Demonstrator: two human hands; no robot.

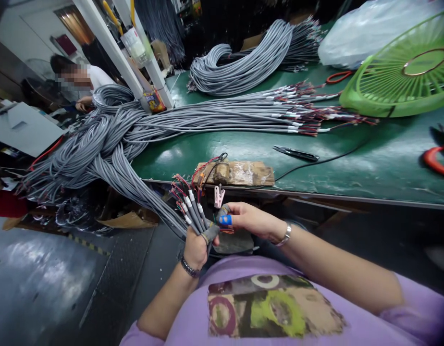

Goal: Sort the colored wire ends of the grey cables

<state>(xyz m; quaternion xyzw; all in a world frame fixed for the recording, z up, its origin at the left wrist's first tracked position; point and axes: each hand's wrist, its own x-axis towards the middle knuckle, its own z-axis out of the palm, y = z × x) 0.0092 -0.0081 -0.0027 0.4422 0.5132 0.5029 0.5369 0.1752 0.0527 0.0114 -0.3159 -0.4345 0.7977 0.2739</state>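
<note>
My left hand (196, 249), with a wrapped thumb, is closed around a bundle of grey cables (196, 218). Their white-sleeved ends point up and fan out into thin red and dark wires. Close by on the right, my right hand (251, 222) has its thumb and fingertips pinched together, with blue tape and a grey wrap on the fingers. A few thin orange wires (227, 231) show just under those fingertips; whether the pinch holds them is hard to see. Just above is a pink clip (219, 196) at the table edge, by a wooden block (243, 173).
Long grey cables (207, 115) lie across the green table (337, 175), with a coil (251, 67) behind. Snips (296, 154), a green fan (398, 72), red-handled scissors (438, 156) and a plastic bag (366, 36) are on the right. A co-worker (78, 77) sits far left, beyond a white post (114, 48).
</note>
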